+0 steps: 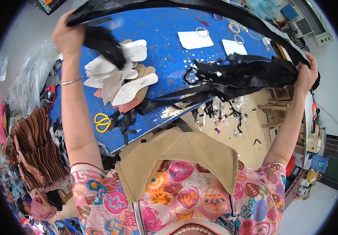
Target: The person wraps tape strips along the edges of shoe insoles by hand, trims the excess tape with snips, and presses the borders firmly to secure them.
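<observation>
Lettering stands on white insoles, a pink shirt and a dark box.

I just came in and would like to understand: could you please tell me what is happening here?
A person's left hand and right hand are raised wide apart, holding a long black strip that spans above the blue table. A blurred black piece hangs below the left hand. A black bundle is by the right hand; whether it is also held is unclear. Shoe insoles lie piled on the table, near yellow scissor handles.
</observation>
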Available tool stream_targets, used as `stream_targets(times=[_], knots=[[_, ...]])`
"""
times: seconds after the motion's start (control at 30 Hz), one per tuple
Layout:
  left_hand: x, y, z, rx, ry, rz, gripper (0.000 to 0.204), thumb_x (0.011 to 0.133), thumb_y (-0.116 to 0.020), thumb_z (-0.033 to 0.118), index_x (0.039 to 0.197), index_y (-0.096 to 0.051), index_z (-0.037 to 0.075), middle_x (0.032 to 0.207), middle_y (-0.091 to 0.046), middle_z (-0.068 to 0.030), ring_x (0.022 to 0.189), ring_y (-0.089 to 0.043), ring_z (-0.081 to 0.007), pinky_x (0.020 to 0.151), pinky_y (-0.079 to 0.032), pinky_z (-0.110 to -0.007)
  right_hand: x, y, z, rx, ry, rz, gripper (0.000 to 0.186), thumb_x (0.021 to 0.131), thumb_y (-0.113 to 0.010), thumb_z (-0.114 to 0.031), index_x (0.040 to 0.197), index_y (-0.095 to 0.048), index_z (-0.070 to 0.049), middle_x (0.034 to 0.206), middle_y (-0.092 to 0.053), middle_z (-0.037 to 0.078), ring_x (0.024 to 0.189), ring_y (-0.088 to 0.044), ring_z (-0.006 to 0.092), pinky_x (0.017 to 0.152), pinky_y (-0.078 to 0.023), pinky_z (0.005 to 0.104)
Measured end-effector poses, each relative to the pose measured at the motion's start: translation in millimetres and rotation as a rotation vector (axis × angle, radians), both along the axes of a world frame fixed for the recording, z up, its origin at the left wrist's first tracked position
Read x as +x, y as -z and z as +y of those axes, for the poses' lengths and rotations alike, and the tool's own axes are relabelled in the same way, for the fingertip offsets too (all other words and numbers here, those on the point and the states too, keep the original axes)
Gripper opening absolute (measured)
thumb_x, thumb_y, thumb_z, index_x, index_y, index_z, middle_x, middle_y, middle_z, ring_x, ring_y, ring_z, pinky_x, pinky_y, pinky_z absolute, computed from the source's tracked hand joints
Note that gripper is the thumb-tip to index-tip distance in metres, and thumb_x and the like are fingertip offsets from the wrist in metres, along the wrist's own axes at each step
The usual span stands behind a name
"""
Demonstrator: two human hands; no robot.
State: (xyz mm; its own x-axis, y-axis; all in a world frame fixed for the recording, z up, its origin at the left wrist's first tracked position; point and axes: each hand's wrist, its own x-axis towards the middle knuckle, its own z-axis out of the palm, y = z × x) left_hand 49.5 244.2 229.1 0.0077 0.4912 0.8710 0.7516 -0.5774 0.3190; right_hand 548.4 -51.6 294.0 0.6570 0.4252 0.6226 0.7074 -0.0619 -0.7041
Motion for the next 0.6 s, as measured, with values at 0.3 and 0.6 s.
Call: stream_targets(times=[0.3, 0.6], knots=[[-83.3, -8.5, -77.8, -0.207, 0.042, 0.115, 0.04, 0.07, -0.052, -0.01, 0.102, -0.068, 0.008, 0.095, -0.069, -0.0062, 0.088, -0.064, -0.013, 0.08, -0.046, -0.023, 1.4, 77.2, 13.9, -0.237, -0.07, 0.123, 0.03, 0.073, -0.048, 0.011, 0.091, -0.068, -0.002, 0.079, -0.062, -0.001, 0.065, -0.05, 0.0043, 0.058, -0.037, 0.0178], [-128.0, 32.1, -148.2, -0.466, -0.24, 0.086, 0.028, 0.076, -0.054, -0.008, 0.1, -0.065, -0.001, 0.09, -0.068, -0.0048, 0.084, -0.061, -0.011, 0.079, -0.046, -0.022, -21.3, 96.2, 91.9, -0.044, -0.225, 0.097, 0.017, 0.084, -0.067, -0.011, 0.095, -0.068, 0.001, 0.088, -0.066, 0.004, 0.079, -0.058, 0.0081, 0.071, -0.045, 0.0198]])
